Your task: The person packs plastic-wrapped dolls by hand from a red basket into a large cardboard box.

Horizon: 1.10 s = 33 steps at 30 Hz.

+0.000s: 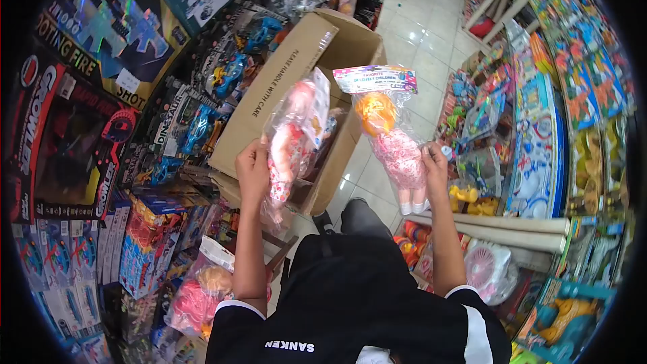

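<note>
My left hand (253, 165) is closed on the edge of a clear-bagged doll (288, 152) in a red and white patterned outfit, its header card turned sideways. My right hand (435, 162) pinches the side of another bagged doll (396, 152), with orange hair, a pink patterned dress and white shoes. A printed header card (375, 79) tops that bag. Both dolls are upright, side by side and apart. Behind the left one stands an open cardboard box (269, 81), with more bagged items partly visible inside.
Shelves of boxed toys (67, 141) line the left side. Packed toys fill the shelves (539, 128) on the right, above a pink and white fan (485, 266). A tiled aisle (421, 34) runs ahead. A bagged pink doll (199, 296) lies at lower left.
</note>
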{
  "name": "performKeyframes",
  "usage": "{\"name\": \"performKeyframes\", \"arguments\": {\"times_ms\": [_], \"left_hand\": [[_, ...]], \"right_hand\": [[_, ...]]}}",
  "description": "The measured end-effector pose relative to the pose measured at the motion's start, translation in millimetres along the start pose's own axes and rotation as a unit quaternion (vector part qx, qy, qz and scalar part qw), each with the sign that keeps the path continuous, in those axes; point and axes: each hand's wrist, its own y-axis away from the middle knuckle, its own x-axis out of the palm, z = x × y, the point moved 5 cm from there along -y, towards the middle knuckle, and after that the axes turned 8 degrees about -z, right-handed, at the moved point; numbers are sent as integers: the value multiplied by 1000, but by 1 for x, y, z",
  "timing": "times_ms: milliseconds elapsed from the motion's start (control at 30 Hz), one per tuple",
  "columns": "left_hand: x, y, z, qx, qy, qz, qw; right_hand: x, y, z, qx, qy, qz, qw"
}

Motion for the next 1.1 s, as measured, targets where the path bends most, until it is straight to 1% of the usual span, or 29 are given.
{"name": "performKeyframes", "arguments": {"times_ms": [33,67,100,167,200,233,267,300,333,400,433,500,533,567,600,633,667,700,767,800,833,867,900,933,967,1000,1033,1100], "left_hand": [[2,-3,-2,16,-29,-1,999],[7,-7,11,2,-25,-3,1000],[9,-9,15,-8,-26,-16,999],[21,-9,21,-38,-4,5,999],[24,-11,24,-52,-49,15,997],[27,-12,27,-63,-51,0,997],[33,-12,27,-56,-82,0,995],[38,-14,25,-49,-114,-2,992],[44,-17,24,-61,-141,17,988],[60,-20,27,-50,-229,17,972],[69,-21,34,-50,-275,15,960],[91,-28,53,-122,-299,34,946],[101,-31,65,-162,-301,60,938],[110,-30,84,-178,-300,53,936],[122,-25,106,-189,-271,57,942],[129,-29,109,-195,-242,60,949],[135,-32,112,-203,-203,87,954],[139,-34,117,-212,-201,81,953],[143,-34,137,-254,-298,89,916],[142,-36,144,-260,-296,83,915],[138,-37,152,-284,-319,74,901],[133,-35,161,-308,-341,67,886],[129,-32,177,-312,-340,61,885],[124,-27,199,-300,-343,35,890],[120,-20,223,-289,-345,10,893],[115,-16,245,-249,-360,-27,899],[109,-11,259,-251,-360,-32,898],[98,-6,272,-174,-368,-56,912]], "right_hand": [[6,-15,7,-22,20,12,999],[12,-33,14,-38,53,35,997],[19,-52,23,-36,57,51,996],[41,-88,46,-77,88,143,983],[54,-105,62,-102,104,177,973],[69,-124,78,-130,117,212,962],[81,-147,88,-181,164,241,939],[94,-167,100,-180,160,261,935],[111,-184,115,-231,206,301,902],[151,-211,146,-338,262,369,825],[165,-229,150,-341,252,385,820],[193,-264,141,-316,325,480,751],[208,-275,137,-294,317,500,751],[222,-285,131,-290,314,515,743],[234,-295,123,-281,344,529,723],[245,-305,116,-275,373,539,703],[255,-311,106,-277,357,557,697],[264,-317,93,-277,356,566,690],[283,-323,71,-334,346,589,649],[293,-323,57,-308,361,608,637],[301,-325,41,-311,358,613,632],[307,-325,18,-317,377,618,612],[312,-327,-6,-324,396,622,593],[317,-328,-32,-327,394,625,589],[320,-328,-59,-340,409,625,572],[323,-328,-79,-354,423,624,554],[327,-326,-87,-356,422,626,550],[335,-318,-100,-341,398,647,554]]}}
